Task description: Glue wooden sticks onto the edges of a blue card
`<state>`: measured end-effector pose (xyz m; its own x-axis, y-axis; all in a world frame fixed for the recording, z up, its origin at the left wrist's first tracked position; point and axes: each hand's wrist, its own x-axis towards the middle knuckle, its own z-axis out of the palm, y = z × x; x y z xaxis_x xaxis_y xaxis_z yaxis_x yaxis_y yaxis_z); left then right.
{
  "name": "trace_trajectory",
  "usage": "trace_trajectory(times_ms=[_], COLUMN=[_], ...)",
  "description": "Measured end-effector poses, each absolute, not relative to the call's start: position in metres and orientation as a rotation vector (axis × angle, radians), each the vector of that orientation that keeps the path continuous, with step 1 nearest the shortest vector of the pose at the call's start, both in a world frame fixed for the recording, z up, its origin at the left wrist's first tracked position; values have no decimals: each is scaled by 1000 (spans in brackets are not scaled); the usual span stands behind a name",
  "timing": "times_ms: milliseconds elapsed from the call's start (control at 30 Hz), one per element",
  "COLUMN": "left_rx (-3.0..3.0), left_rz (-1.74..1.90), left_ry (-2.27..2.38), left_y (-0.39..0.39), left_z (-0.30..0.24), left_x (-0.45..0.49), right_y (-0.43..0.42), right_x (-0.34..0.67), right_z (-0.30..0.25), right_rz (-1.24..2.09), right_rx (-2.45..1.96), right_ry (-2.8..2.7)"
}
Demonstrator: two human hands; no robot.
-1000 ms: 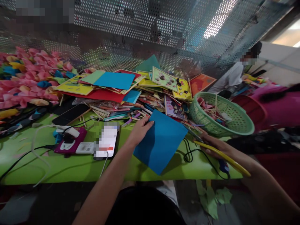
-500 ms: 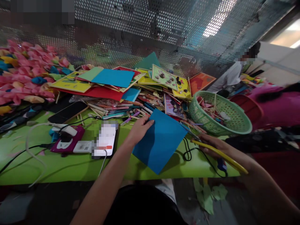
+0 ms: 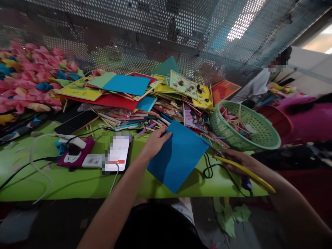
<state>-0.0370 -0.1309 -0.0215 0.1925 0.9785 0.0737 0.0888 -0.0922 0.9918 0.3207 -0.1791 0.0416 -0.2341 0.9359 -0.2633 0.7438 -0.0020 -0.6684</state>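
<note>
A blue sheet of paper (image 3: 178, 155) is tilted above the front part of the green-covered table (image 3: 85, 186). My left hand (image 3: 157, 142) pinches its upper left edge, thumb on top. On the right, my right hand (image 3: 240, 162) is closed around scissors (image 3: 246, 173) with a yellow handle. Their blades reach the right corner of the paper; whether they are parted I cannot tell. Beneath the scissors a thin black cable lies on the table.
Behind the paper lie pencils and sticks (image 3: 135, 122) under stacked coloured cards (image 3: 127, 84). A green basket (image 3: 269, 138) stands right. Left are a phone (image 3: 119, 152), a purple power strip (image 3: 77, 152) and pink fabric-like pieces (image 3: 28, 76). Another person (image 3: 259, 83) is at far right.
The whole view has shifted slightly. My hands, the blue paper and the scissors keep nearly the same positions relative to each other.
</note>
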Motion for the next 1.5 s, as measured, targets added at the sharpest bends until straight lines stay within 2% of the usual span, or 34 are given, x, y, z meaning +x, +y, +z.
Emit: trace_trajectory(times_ms=[800,1267,1367,1500], left_rx=[1452,1458,1423,1421], left_rz=[1028,965,969,966], left_ry=[1120,905,887,905], left_y=[-133,-132,-131,-130], left_z=[-19,-24,-28,-30], left_x=[-39,-36,-36,-35], right_y=[-182,-178,-176,-175], right_x=[325,314,313,310], right_z=[35,41,37,37], right_rz=[1296,1082,972,1038], right_rx=[-1848,-1665,-1675,-1676], right_ry=[-1728,-2220,-2235,-2166])
